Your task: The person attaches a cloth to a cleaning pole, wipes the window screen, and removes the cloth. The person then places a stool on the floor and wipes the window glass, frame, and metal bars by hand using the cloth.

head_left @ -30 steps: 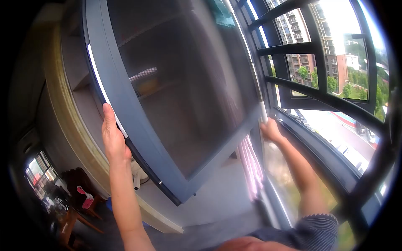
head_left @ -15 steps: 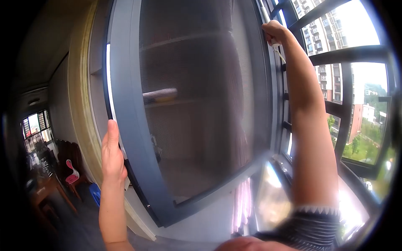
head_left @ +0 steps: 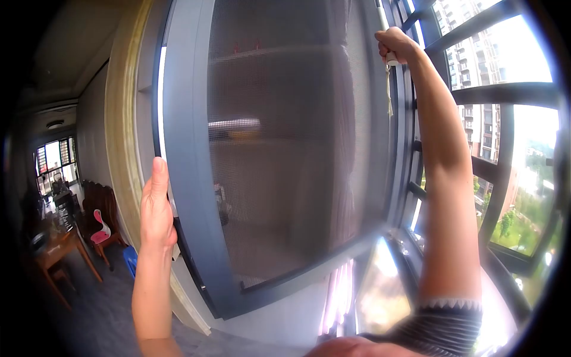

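Dark-barred windows (head_left: 505,94) flank a grey-framed mesh screen (head_left: 279,196) — left hand (head_left: 157,211) touching, grip unclear; right hand (head_left: 397,44) clenching a white rod (head_left: 391,59).

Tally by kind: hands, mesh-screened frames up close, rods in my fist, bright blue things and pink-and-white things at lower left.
Left hand and right hand: 2
Mesh-screened frame: 1
White rod: 1
Blue thing: 1
Pink-and-white thing: 1
Total: 6

On my feed the frame (head_left: 185,149) looks like smooth, low-sheen metal, its mesh (head_left: 285,190) fine and matt. I make out a smooth, plastic-looking rod (head_left: 391,59), a cloth curtain (head_left: 337,291) and a wooden desk (head_left: 62,253).
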A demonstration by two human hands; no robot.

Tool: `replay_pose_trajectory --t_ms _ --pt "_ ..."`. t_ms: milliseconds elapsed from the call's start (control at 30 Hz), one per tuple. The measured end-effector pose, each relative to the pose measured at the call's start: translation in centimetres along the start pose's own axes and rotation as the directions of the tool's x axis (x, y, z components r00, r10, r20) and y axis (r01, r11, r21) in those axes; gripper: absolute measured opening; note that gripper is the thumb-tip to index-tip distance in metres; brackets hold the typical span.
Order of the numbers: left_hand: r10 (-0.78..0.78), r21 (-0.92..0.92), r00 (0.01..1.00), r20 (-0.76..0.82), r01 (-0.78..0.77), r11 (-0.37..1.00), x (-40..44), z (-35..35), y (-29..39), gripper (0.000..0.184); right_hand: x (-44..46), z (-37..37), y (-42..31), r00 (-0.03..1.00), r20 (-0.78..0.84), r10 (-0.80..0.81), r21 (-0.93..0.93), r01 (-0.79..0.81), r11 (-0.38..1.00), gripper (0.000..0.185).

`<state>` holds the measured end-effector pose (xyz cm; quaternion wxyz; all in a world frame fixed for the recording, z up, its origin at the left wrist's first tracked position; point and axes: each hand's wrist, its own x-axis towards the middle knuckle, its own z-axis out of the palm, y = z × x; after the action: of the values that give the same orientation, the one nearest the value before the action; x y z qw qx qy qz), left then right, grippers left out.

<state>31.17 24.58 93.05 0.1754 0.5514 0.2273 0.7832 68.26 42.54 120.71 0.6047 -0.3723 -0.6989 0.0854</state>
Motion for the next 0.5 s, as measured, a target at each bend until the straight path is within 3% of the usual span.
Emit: replay_pose_trajectory --t_ms 167,267,400,500 --pt "-0.062 -0.082 0.997 0.049 0.066 0.994 0.5 -0.9 -0.7 0.050 -7.5 2.8 -0.1 1.000 0.015 -0.016 -0.008 0.017 1.000 0.021" --pt "-0.060 -0.101 0.992 0.110 0.072 0.992 0.9 -1.4 -1.1 0.050 -9.3 3.1 1.1 0.998 -0.062 -0.021 -0.075 0.017 0.997 0.023" --pt "-0.066 -0.123 0.990 0.125 0.081 0.989 0.8 -1.4 -1.0 0.049 -7.9 1.1 1.7 0.970 -0.186 0.156 -0.132 -0.183 0.974 0.027" --pt "-0.063 -0.094 0.992 0.109 0.073 0.993 1.1 -1.6 -1.3 0.049 -7.8 2.5 1.9 0.975 -0.104 0.196 -0.045 -0.201 0.978 0.027"
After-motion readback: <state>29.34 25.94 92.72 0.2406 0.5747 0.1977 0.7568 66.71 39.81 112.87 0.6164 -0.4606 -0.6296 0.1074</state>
